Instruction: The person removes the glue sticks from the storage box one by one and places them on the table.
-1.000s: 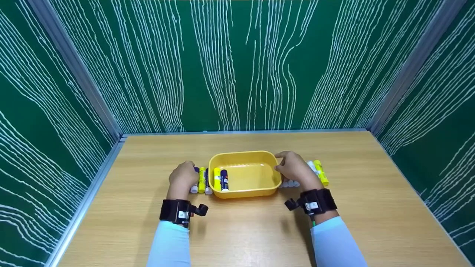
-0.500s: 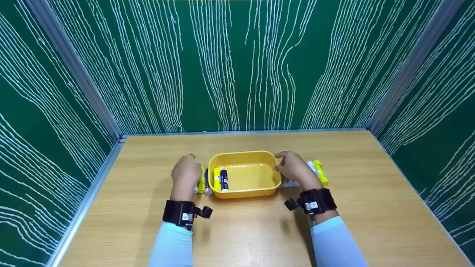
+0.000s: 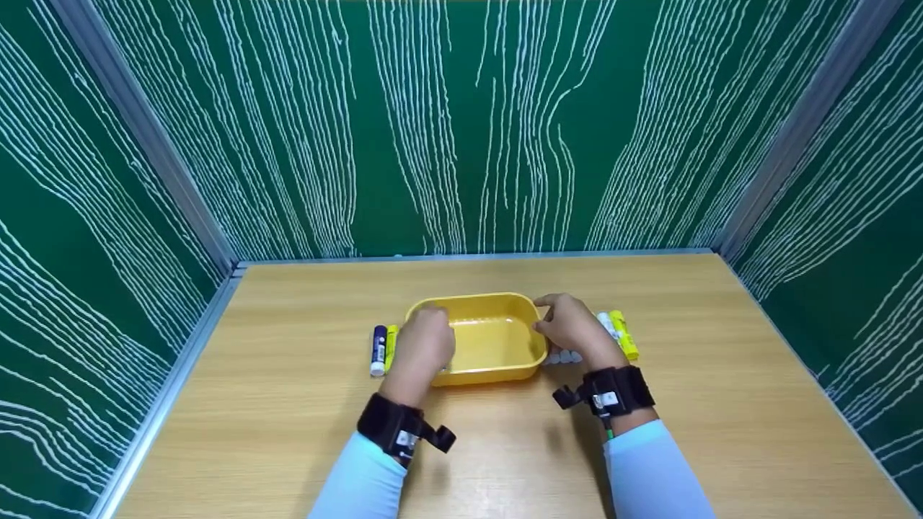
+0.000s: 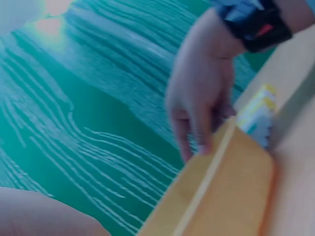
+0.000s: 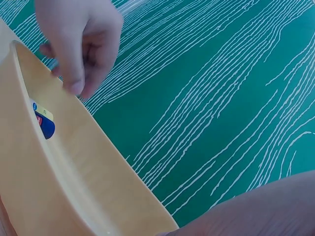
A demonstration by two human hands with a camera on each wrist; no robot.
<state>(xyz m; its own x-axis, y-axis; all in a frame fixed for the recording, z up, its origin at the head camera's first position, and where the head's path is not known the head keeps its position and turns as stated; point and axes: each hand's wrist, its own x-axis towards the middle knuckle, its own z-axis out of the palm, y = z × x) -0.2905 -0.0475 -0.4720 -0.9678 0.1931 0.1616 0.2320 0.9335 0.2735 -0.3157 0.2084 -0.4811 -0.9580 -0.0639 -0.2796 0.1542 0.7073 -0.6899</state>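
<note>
A yellow plastic tub (image 3: 497,373) stands mid-table. Over its left end hangs my left hand (image 3: 425,342), fingers pointing down and loosely bent. Nothing shows between them in the right wrist view. Below that hand, a yellow glue stick (image 5: 44,109) and a dark blue glue stick (image 5: 47,127) lie inside the tub. My right hand (image 3: 573,328) grips the right rim, thumb and forefinger at the edge. Left of the tub, another dark blue glue stick (image 3: 378,351) with a white cap lies beside another yellow glue stick (image 3: 391,346); the left hand covers what lies closer to the tub.
Right of the tub, partly under the right hand, lie several white-capped sticks (image 3: 566,357). Beyond that hand are a white stick (image 3: 607,324) and a yellow glue stick (image 3: 624,337). Green walls with white lines enclose the wooden table (image 3: 476,447).
My left hand has moved right, from the glue sticks beside the tub to over the tub's left end, uncovering the outer dark blue stick. My right hand stays at the rim.
</note>
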